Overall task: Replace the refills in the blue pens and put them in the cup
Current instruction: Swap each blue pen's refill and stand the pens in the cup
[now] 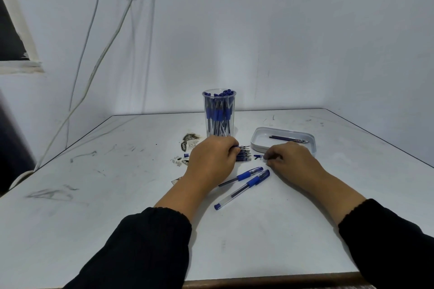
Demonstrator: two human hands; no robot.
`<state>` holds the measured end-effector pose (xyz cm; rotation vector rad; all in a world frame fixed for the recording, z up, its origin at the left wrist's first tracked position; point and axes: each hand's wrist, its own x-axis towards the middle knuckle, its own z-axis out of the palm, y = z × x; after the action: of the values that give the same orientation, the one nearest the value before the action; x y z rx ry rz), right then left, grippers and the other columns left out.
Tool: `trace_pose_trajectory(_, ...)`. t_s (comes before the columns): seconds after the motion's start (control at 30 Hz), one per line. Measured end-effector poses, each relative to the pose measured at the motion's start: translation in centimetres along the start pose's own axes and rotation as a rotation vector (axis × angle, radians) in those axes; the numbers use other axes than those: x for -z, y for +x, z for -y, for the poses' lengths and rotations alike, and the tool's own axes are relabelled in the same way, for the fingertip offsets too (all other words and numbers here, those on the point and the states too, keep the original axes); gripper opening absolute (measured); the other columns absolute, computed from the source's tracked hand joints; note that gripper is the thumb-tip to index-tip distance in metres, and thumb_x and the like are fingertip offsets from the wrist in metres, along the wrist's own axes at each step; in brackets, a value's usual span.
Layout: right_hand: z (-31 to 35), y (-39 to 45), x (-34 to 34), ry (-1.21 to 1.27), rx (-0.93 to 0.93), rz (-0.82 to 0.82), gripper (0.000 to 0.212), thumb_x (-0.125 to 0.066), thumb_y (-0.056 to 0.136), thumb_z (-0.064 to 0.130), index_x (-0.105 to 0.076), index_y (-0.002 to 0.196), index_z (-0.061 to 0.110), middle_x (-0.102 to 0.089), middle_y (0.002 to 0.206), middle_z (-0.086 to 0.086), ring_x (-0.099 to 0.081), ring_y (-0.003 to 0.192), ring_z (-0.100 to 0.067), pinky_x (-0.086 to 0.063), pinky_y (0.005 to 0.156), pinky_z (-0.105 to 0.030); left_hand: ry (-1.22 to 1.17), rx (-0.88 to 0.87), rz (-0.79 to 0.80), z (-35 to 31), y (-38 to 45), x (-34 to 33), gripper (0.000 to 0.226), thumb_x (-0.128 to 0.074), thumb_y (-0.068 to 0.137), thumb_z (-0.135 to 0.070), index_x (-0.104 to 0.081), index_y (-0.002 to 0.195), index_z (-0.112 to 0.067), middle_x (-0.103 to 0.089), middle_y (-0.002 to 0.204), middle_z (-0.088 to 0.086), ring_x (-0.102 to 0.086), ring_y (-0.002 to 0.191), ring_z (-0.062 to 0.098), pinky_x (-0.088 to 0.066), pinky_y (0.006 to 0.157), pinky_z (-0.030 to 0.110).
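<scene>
Head view hides most of what the left hand (211,159) grips: its curled fingers cover a pile of refills (244,156), and only their metal tips and dark blue ends stick out to the right. The right hand (293,162) pinches a small blue pen piece (258,157) with bent fingers; what part it is cannot be made out. Two blue pens (246,179) with clear barrels and rubbery grips lie slantwise on the surface (94,230) between the wrists, just beside each other. Behind the left hand stands a clear plastic cup (219,112), packed with upright blue pens. A shallow white tray (283,139) with rounded corners sits behind the right hand and holds a few thin refills. Dark scorch-like marks (190,141) and tiny bits lie left of the hand. Black sleeves (145,248) cover both forearms.
</scene>
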<state>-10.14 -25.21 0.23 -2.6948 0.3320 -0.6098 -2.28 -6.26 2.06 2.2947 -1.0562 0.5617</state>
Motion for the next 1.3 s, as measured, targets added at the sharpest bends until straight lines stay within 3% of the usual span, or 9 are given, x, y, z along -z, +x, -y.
trace_pose_trajectory(0.33, 0.1, -0.1, -0.1, 0.052, 0.003, -0.082, 0.023, -0.057, 0.09, 0.02, -0.072, 0.107, 0.025, -0.068, 0.1, 0.01, -0.053, 0.102, -0.01, -0.048, 0.09, -0.034, 0.013, 0.008, 0.046, 0.1, 0.0, 0.0, 0.032, -0.043, 0.095, -0.017, -0.064, 0.118, -0.016, -0.066, 0.111, 0.003, -0.053, 0.103, 0.018, -0.045, 0.085, 0.031)
trace_pose_trajectory(0.5, 0.5, -0.1, -0.1, 0.097, 0.179, -0.251, 0.017, -0.064, 0.091, 0.025, -0.074, 0.104, 0.019, -0.068, 0.097, 0.007, -0.051, 0.094, -0.009, -0.044, 0.087, -0.034, 0.0, -0.05, 0.033, 0.3, 0.1, -0.4, 0.03, -0.046, 0.097, -0.017, -0.063, 0.121, -0.022, -0.066, 0.113, 0.0, -0.053, 0.104, 0.018, -0.042, 0.086, 0.029)
trace_pose_trajectory(0.6, 0.7, -0.1, -0.2, 0.078, 0.288, -0.323, 0.014, -0.07, 0.086, 0.021, -0.075, 0.099, 0.016, -0.071, 0.094, 0.002, -0.054, 0.092, -0.014, -0.047, 0.083, -0.042, 0.008, -0.088, 0.037, 0.4, 0.2, -0.7, 0.03, -0.047, 0.097, -0.017, -0.063, 0.121, -0.024, -0.067, 0.112, -0.002, -0.053, 0.103, 0.017, -0.042, 0.087, 0.029)
trace_pose_trajectory(0.83, 0.5, 0.0, -0.8, 0.012, 0.404, -0.336, 0.012, -0.076, 0.081, 0.02, -0.076, 0.092, 0.015, -0.072, 0.087, -0.001, -0.061, 0.084, -0.023, -0.051, 0.073, -0.045, 0.0, -0.153, 0.024, 0.5, 0.3, -1.2, 0.028, -0.05, 0.096, -0.015, -0.066, 0.117, -0.023, -0.068, 0.106, -0.001, -0.053, 0.097, 0.018, -0.045, 0.082, 0.034)
trace_pose_trajectory(1.13, -0.4, 0.6, -0.7, 0.02, 0.317, -0.342, 0.005, -0.071, 0.085, 0.013, -0.075, 0.088, 0.015, -0.07, 0.087, -0.001, -0.059, 0.087, -0.025, -0.048, 0.078, -0.047, 0.042, -0.076, -0.024, 2.1, 0.8, -0.7, 0.027, -0.051, 0.095, -0.014, -0.067, 0.115, -0.025, -0.068, 0.109, -0.005, -0.055, 0.1, 0.018, -0.035, 0.092, 0.034)
trace_pose_trajectory(1.3, -2.0, 1.3, 0.0, 0.077, 0.132, -0.313, 0.01, -0.066, 0.089, 0.016, -0.074, 0.086, 0.019, -0.068, 0.094, 0.004, -0.05, 0.094, -0.018, -0.03, 0.082, -0.03, 0.068, 0.046, -0.062, 4.1, 1.1, 0.4, 0.029, -0.049, 0.095, -0.013, -0.066, 0.114, -0.028, -0.068, 0.105, -0.006, -0.053, 0.098, 0.018, -0.028, 0.092, 0.033)
